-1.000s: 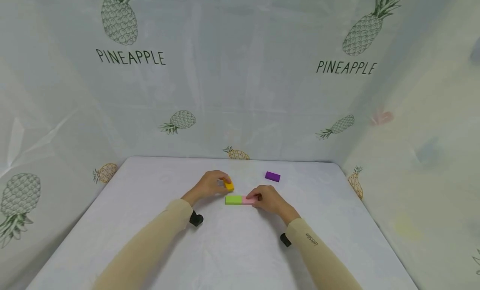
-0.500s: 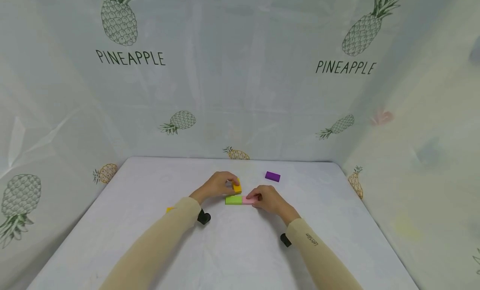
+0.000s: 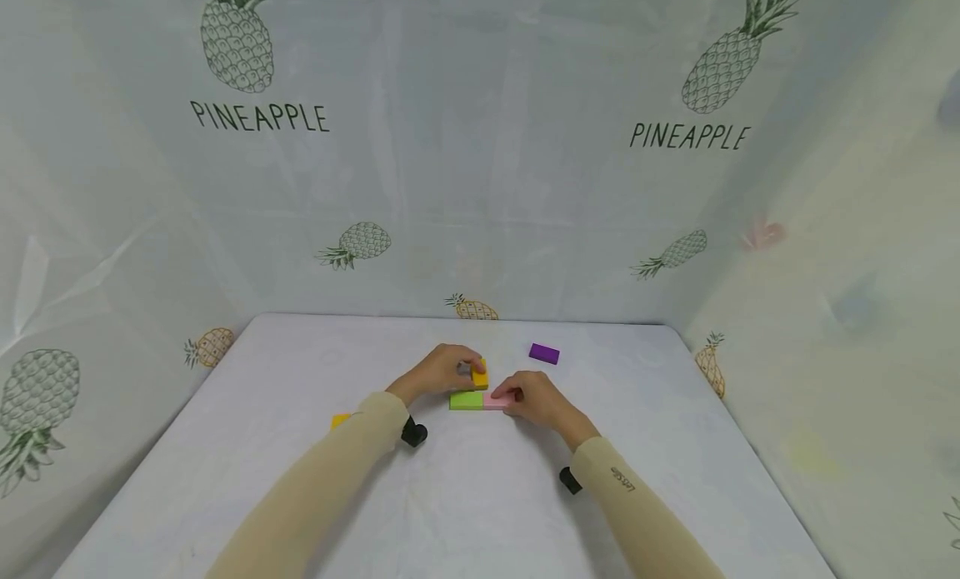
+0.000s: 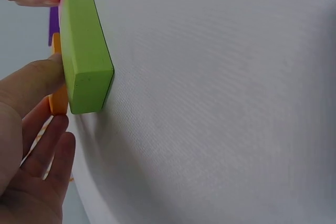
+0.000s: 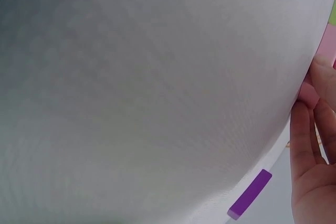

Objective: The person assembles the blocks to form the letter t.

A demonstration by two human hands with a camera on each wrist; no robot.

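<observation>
A green block (image 3: 467,401) and a pink block (image 3: 495,402) lie end to end on the table, the pink one on the right. My left hand (image 3: 441,369) pinches a yellow block (image 3: 480,377) between thumb and fingers, just behind that row. In the left wrist view, the green block (image 4: 86,40) partly covers the yellow block (image 4: 59,99); whether they touch I cannot tell. My right hand (image 3: 542,397) grips the right end of the pink block. The right wrist view shows its thumb and fingers around the pink end (image 5: 308,95).
A purple block (image 3: 544,354) lies farther back to the right on the white table (image 3: 480,504). Another yellow block (image 3: 340,419) shows partly behind the left sleeve (image 3: 322,471). A pineapple-print sheet (image 3: 480,187) rises behind the table.
My left hand has moved to the right with the yellow block, ending behind the green and pink blocks. The other yellow block came into view beside the left sleeve. My right hand stays put.
</observation>
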